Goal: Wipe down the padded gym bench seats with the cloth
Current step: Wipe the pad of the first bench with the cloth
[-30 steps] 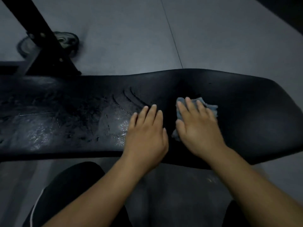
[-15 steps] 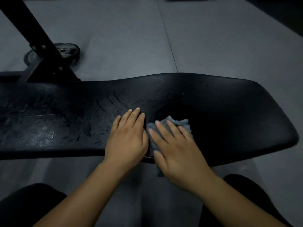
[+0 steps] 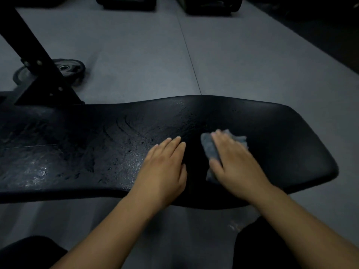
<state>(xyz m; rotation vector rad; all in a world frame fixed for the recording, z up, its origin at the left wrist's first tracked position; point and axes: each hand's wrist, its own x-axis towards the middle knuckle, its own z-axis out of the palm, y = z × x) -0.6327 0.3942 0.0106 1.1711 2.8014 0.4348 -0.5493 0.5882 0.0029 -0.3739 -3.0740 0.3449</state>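
Black padded desk [image 3: 281,142] ran left to right across the view, with its rounded right end in view and its left end cut off by the picture edge. Grey cloth [image 3: 208,150] lay on the desk near the shallow dip in the middle, about midway between the far and near edges. Right grip [image 3: 235,164] lay flat on the cloth with fingers straight, released and pressing, not clenched; it was a bit blurred. Left grip [image 3: 163,167] lay just beside it, apart from the cloth, palm down on bare pad, fingers straight and together, also released.

Bare pad stretched from the cloth to the rounded right end, with nothing on it. Left of the grips the pad was long and open, with curved wipe streaks [image 3: 126,129] and a shiny wet-looking patch [image 3: 38,171].

Grey floor [image 3: 136,55] lay beyond the far edge, crossed by a thin seam [image 3: 190,55]. A black steel frame [image 3: 33,55] slanted up at far left behind the desk, and a weight plate [image 3: 68,68] lay flat on the floor behind it. Dark equipment [image 3: 128,2] sat at the top edge, too dim to identify. The person's dark-clad knees [image 3: 262,245] were below the near edge.
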